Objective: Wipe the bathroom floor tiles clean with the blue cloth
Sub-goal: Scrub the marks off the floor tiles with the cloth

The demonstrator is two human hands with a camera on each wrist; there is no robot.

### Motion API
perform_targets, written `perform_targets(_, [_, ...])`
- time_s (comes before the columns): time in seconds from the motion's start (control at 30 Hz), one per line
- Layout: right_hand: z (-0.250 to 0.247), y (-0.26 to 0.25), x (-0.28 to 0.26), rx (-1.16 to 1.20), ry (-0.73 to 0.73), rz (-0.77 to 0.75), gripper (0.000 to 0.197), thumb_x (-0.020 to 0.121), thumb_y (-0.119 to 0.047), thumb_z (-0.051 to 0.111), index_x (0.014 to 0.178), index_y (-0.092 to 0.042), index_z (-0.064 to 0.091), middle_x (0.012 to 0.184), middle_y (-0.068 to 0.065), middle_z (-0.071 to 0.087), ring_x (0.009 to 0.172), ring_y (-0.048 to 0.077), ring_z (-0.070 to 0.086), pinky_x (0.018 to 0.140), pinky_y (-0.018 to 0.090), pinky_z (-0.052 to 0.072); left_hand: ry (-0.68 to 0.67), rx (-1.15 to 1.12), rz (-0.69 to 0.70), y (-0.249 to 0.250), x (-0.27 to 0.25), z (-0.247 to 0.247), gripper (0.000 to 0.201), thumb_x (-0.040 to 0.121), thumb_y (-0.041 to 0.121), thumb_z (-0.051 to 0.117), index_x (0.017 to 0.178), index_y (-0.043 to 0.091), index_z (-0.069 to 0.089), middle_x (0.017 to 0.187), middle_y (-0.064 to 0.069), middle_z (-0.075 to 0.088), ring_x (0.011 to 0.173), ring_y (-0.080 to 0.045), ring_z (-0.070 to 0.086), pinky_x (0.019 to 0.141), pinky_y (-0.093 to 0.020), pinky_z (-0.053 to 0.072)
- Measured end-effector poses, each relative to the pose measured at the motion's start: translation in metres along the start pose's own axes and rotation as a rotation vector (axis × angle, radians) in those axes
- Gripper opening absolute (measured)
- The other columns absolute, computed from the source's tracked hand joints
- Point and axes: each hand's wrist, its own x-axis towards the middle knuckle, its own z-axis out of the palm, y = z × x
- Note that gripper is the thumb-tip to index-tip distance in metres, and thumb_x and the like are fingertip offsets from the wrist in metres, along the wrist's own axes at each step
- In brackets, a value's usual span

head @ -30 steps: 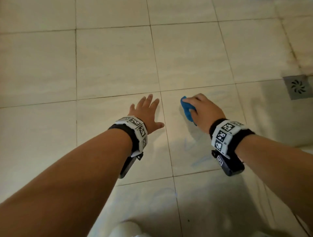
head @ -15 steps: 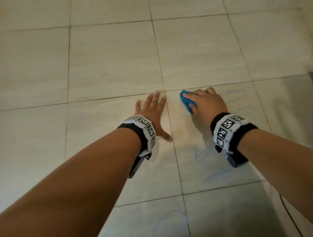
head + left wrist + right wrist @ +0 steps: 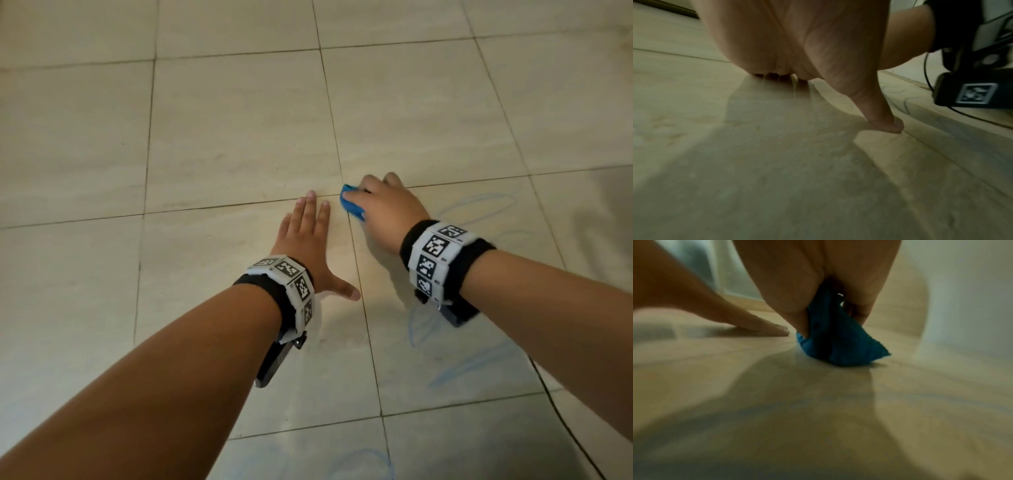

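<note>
The blue cloth is bunched under my right hand, whose curled fingers grip it and press it to the beige floor tiles at a grout crossing. In the right wrist view the cloth hangs from the palm and touches the floor. My left hand lies flat on the tile just left of the cloth, fingers straight, thumb spread toward the right. The left wrist view shows the palm and the thumb down on the tile.
Faint blue scribble marks run over the tiles to the right of and behind my right wrist, and more show near the bottom edge. A thin black cable crosses the floor at lower right.
My right hand has slid the cloth forward and left to the grout crossing. The left hand moved forward with it. The view shifted left, and the floor drain went out of sight.
</note>
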Motion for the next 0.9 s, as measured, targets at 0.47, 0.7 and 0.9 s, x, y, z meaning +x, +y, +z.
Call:
perform_targets(0.47, [-0.007, 0.029, 0.027, 0.199, 0.055, 0.232, 0.048, 0.090, -0.005, 0.048, 0.133, -0.026, 0.051, 0.123, 0.009, 0.047, 0.113, 0.032, 0.038, 0.097, 0.037, 0.037, -0.030, 0.014, -0.016, 0.004, -0.001, -0.006, 0.153, 0.051, 0.083, 0.068, 0.147, 0.011, -0.027, 0.152, -0.010, -0.037, 0.143, -0.026, -0.028, 0.117, -0.040, -0.010])
perform_targets(0.7, [0.004, 0.029, -0.007, 0.138, 0.033, -0.010, 0.055, 0.081, -0.002, 0.058, 0.129, -0.031, 0.055, 0.116, 0.003, 0.053, 0.107, 0.031, 0.043, 0.091, 0.038, 0.039, -0.040, 0.011, -0.020, 0.005, -0.002, -0.008, 0.154, 0.050, 0.083, 0.069, 0.148, 0.012, -0.027, 0.153, -0.009, -0.036, 0.144, -0.026, -0.027, 0.118, -0.040, -0.009])
perform_targets(0.9, [0.003, 0.057, -0.046, 0.046, 0.077, 0.252, 0.061, 0.077, -0.002, 0.052, 0.132, -0.026, 0.048, 0.122, 0.006, 0.052, 0.105, 0.034, 0.042, 0.091, 0.040, 0.041, -0.037, 0.043, -0.024, 0.008, -0.003, -0.014, 0.152, 0.051, 0.082, 0.069, 0.149, 0.010, -0.022, 0.155, -0.012, -0.031, 0.145, -0.028, -0.022, 0.120, -0.041, -0.005])
